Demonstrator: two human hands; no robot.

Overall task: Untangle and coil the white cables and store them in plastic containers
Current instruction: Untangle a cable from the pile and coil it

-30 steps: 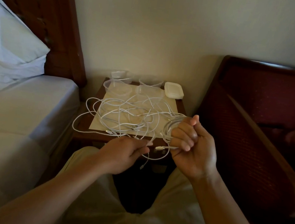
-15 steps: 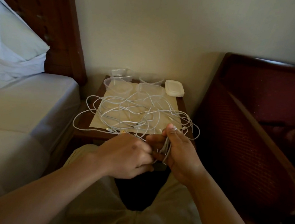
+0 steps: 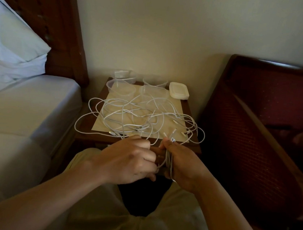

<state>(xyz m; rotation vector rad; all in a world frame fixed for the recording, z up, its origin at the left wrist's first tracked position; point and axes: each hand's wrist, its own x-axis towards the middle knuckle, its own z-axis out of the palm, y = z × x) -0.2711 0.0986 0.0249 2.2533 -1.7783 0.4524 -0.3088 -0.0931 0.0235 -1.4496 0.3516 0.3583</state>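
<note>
Both hands, left [image 3: 132, 160] and right [image 3: 180, 165], grip one cable bundle [image 3: 168, 159] (knuckles nearly touching).

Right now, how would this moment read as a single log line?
right hand: grips cable bundle | left hand: pinches strand beside it | tangled cables: on nightstand | containers: no cables visible

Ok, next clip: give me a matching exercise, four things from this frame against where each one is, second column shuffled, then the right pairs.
Things:
1. coiled cable bundle
2. tangled white cables
3. stack of white lids
4. pillow

Places:
A. back right corner of the bedside table
B. on the bed, against the headboard
C. gripped in the right hand, with the left hand close beside it
D. spread over the cream mat on the table

Pairs: 1-C, 2-D, 3-A, 4-B
</note>
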